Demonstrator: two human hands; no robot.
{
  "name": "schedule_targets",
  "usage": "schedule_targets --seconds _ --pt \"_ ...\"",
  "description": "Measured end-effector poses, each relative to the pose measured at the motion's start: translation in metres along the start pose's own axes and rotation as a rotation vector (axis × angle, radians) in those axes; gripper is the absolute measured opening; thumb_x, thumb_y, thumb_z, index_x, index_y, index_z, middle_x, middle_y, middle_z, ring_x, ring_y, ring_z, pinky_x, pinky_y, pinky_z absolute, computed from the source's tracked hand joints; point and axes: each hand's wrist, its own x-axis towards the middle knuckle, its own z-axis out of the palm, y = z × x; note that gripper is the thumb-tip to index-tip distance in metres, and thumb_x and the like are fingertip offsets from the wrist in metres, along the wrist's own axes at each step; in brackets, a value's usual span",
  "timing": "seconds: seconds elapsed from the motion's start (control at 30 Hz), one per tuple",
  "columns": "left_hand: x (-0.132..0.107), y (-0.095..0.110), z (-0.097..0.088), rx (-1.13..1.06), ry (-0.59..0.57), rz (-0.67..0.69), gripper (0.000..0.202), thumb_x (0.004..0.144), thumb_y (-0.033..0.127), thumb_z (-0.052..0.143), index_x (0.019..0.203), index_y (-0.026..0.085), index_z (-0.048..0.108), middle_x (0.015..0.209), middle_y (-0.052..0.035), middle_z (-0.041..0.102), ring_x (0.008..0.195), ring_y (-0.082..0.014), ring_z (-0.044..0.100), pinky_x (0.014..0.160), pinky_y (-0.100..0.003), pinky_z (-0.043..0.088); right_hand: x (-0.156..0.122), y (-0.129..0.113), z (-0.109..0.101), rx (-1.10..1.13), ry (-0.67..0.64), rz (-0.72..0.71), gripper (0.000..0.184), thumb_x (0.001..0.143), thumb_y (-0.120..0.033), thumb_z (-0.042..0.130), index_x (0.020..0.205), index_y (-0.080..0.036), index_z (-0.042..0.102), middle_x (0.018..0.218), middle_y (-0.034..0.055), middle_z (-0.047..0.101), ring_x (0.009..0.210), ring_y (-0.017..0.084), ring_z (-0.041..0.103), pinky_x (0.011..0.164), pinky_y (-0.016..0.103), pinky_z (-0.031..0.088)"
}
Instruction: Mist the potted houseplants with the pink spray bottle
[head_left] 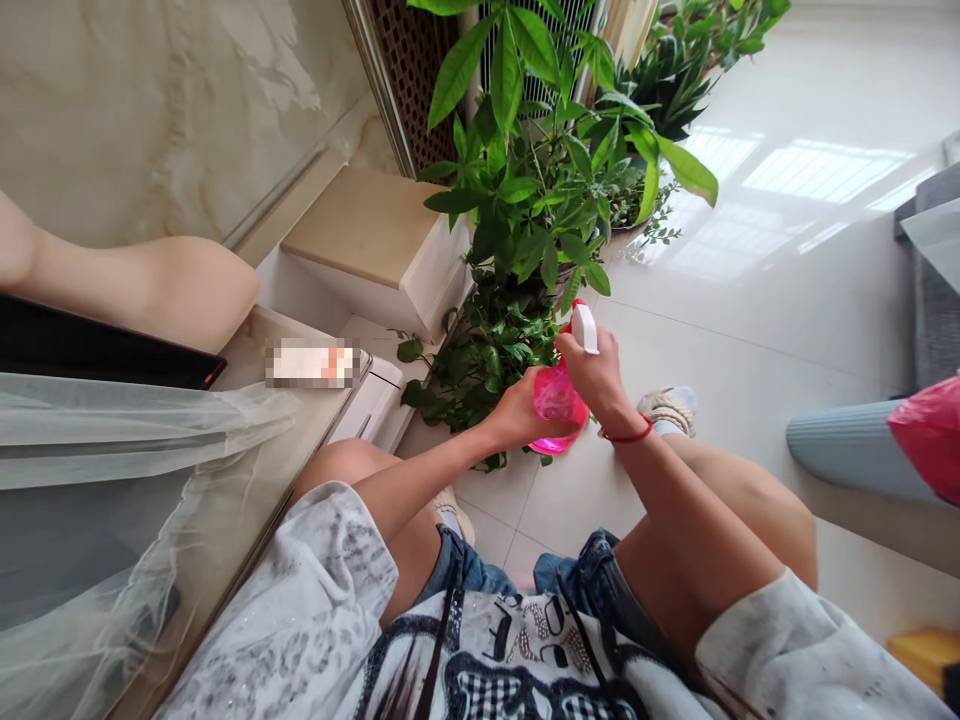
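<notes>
A pink spray bottle (556, 405) with a white trigger head (584, 328) is held upright in front of me, over the floor. My left hand (520, 408) is wrapped round the bottle's pink body from the left. Round the neck and white head above it my right hand (595, 372) is closed; a red string circles that wrist. Just beyond the bottle stand leafy green potted plants (525, 200), a low trailing one (480, 360) nearest it. I am crouched, knees to either side.
A cabinet top (247, 420) with a sheer white cloth (112, 470) lies at left; another person's arm (150, 285) rests above it. A beige step box (367, 225) stands by the wall. Glossy tiled floor (750, 290) spreads right, with a grey ribbed object (840, 450) and a pink bag (930, 430).
</notes>
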Motion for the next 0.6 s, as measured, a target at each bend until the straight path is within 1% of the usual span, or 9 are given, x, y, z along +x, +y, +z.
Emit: schedule_targets --seconds 0.07,0.13,0.23,0.33,0.43,0.6 --pt "0.004 0.006 0.001 -0.013 0.015 0.013 0.056 0.064 0.033 0.089 0.111 0.021 0.061 0.116 -0.0089 0.072 0.104 -0.0296 0.071 0.086 -0.041 0.058 0.006 -0.006 -0.003 0.005 -0.011 -0.012 0.009 0.072 -0.022 0.053 0.066 -0.024 0.045 0.061 -0.0044 0.04 0.059 0.013 0.035 0.057 0.032 0.027" --pt "0.009 0.009 0.002 -0.051 0.035 0.023 0.062 0.063 0.033 0.09 0.116 0.02 0.059 0.121 -0.0099 0.071 0.108 -0.029 0.07 0.088 -0.04 0.057 0.013 -0.011 -0.005 0.008 -0.011 -0.025 0.01 0.072 -0.021 0.053 0.067 -0.024 0.045 0.062 -0.0045 0.04 0.059 0.013 0.035 0.057 0.032 0.027" --pt "0.016 0.012 0.001 -0.122 0.049 0.013 0.074 0.062 0.032 0.092 0.125 0.02 0.055 0.127 -0.0114 0.069 0.114 -0.0296 0.068 0.093 -0.041 0.057 0.025 -0.017 -0.007 -0.003 0.002 -0.047 0.019 0.072 -0.02 0.055 0.064 -0.025 0.037 0.061 -0.0049 0.035 0.058 0.012 0.031 0.056 0.032 0.025" --pt "0.022 0.014 -0.001 -0.144 0.053 0.018 0.08 0.061 0.034 0.095 0.128 0.021 0.053 0.13 -0.0115 0.068 0.116 -0.0297 0.068 0.096 -0.042 0.056 0.036 -0.017 -0.008 -0.034 0.019 -0.071 0.026 0.073 -0.021 0.056 0.063 -0.025 0.032 0.06 -0.0045 0.033 0.059 0.012 0.028 0.056 0.032 0.023" --pt "0.027 0.015 -0.002 -0.137 0.062 0.037 0.078 0.061 0.035 0.095 0.126 0.02 0.054 0.13 -0.0118 0.068 0.115 -0.0304 0.068 0.095 -0.043 0.055 0.045 -0.015 -0.006 -0.035 0.035 -0.1 0.023 0.073 -0.022 0.056 0.064 -0.025 0.036 0.06 -0.0039 0.035 0.06 0.013 0.03 0.056 0.032 0.024" --pt "0.034 0.011 -0.004 -0.159 0.069 0.075 0.064 0.064 0.03 0.092 0.117 0.019 0.058 0.114 -0.0092 0.072 0.105 -0.0305 0.07 0.09 -0.045 0.057 0.051 -0.013 0.001 -0.033 -0.009 -0.117 0.019 0.072 -0.019 0.055 0.065 -0.025 0.038 0.061 -0.0032 0.035 0.062 0.014 0.033 0.059 0.033 0.026"
